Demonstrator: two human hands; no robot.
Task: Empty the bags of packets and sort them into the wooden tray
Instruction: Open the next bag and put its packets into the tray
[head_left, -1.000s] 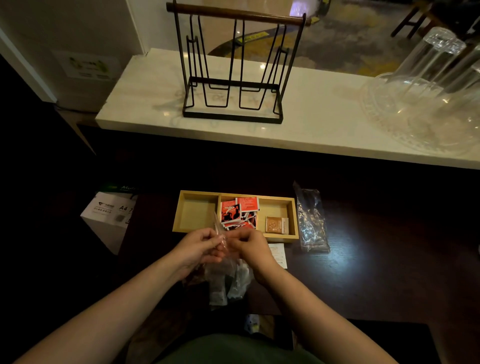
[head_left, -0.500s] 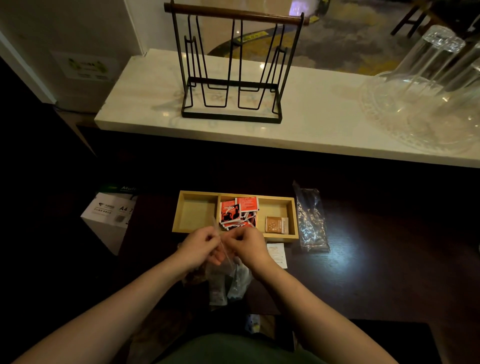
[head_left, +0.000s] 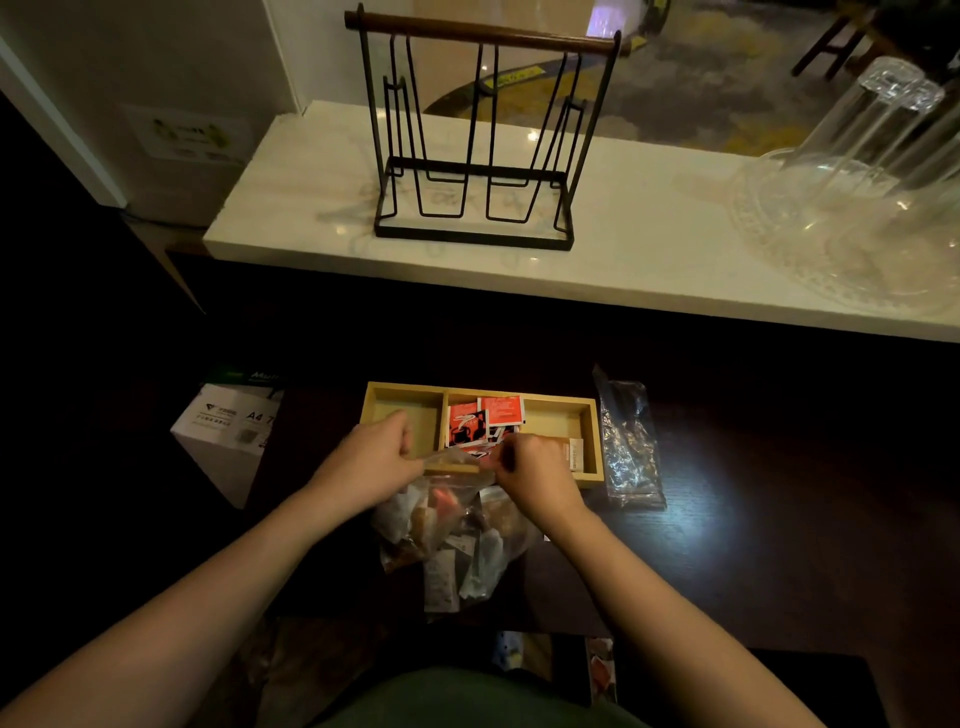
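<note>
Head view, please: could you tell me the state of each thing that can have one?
Left hand: grip shut on bag's top edge.
Right hand: grip shut on bag's top edge.
Bag: full of packets, pulled apart at its top.
Tray: left part empty, middle holds red packets, right a brown one.
Spare bag: empty, lying flat.
Rack: empty.

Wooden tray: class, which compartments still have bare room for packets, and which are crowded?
The wooden tray: its left compartment is bare. The middle one is crowded with red packets. The right one's far half, beyond the brown packet, is free.
</note>
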